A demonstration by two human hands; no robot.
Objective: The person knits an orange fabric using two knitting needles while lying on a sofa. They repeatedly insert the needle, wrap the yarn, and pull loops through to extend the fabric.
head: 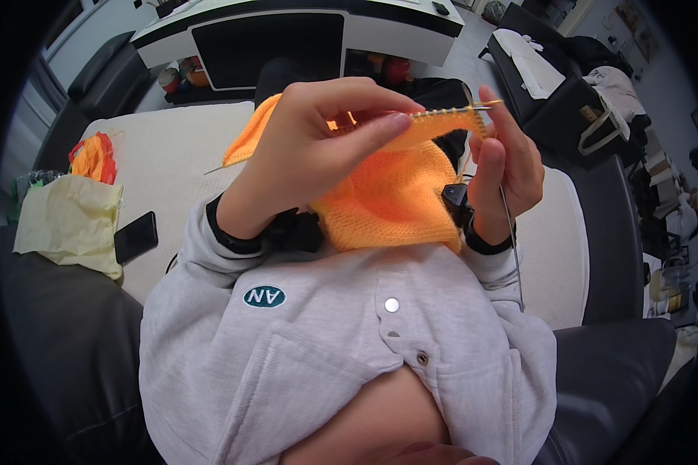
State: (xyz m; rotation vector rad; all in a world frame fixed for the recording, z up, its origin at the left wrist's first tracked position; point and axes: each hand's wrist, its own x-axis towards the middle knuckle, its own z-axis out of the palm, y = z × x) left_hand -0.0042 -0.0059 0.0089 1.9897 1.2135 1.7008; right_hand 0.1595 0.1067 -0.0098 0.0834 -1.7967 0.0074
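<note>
My left hand (308, 145) pinches a thin metal knitting needle (481, 108) that carries a row of orange stitches. The needle's other end sticks out past the cloth at the left. Below it hangs the orange knitted piece (392, 200), spread over my lap. My right hand (509, 165) holds a second knitting needle (510, 224), which slants down along my wrist; its upper tip crosses the first needle near the last stitches. Orange yarn (493, 103) runs from the needle tips to my raised right index finger. My left fingers partly hide the stitches.
On the cream sofa cover (174, 136) at left lie a black smartphone (136, 237), a pale yellow cloth bag (70, 218) and an orange-and-red bundle (95, 157). A white-and-black TV cabinet (404, 38) stands ahead. Dark sofa arms (613, 238) flank me. Both wrists wear black camera straps.
</note>
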